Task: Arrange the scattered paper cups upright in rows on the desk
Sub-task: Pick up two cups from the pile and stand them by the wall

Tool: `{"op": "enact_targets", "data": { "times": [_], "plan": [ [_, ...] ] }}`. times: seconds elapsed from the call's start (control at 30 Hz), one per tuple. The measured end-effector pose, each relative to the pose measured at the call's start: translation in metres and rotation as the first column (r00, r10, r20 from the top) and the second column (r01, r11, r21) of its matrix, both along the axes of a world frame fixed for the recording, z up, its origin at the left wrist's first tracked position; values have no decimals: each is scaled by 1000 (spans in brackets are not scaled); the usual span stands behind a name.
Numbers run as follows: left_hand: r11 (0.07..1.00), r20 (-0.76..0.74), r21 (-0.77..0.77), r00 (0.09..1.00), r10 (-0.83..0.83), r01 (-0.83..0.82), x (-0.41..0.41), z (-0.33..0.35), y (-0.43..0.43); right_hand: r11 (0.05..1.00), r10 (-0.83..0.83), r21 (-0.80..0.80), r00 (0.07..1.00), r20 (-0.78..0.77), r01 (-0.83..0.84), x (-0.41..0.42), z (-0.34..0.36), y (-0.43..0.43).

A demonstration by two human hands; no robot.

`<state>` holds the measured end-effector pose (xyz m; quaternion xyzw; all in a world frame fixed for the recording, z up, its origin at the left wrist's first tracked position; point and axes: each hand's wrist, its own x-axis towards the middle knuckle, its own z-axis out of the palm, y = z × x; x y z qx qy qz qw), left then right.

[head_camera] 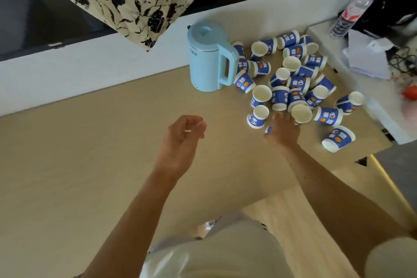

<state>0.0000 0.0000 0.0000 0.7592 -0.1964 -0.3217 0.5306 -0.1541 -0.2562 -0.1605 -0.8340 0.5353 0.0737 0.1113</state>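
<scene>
Right hand (283, 133) palm-down over a paper cup (268, 129), only a blue sliver showing by the thumb, grip unclear, scattered cups (279, 97) just beyond its fingertips, left hand (182, 135) hovering, loosely curled, empty, kettle (206, 58) beyond it

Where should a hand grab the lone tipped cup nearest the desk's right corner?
Probably pinch the cup across its blue side wall at mid-body, coming down from above. It lies on its side, apart from the other cups, so both flanks look free for thumb and fingers.
</scene>
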Motion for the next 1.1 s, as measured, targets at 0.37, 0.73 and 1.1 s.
{"op": "enact_targets", "data": {
  "times": [0.37,0.73,1.1],
  "plan": [
    [998,-123,27,991,-50,54,-14,-19,-29,990,7,143,998,68,-16,1,-1,-1],
    [993,-445,121,894,55,-1,-27,-39,-60,793,-449,537,318,835,-288,34,69,75],
    [967,-343,10,907,244,-256,-21,-42,-58,850,-88,309,464,882,-427,37,83,66]
  ]
}}
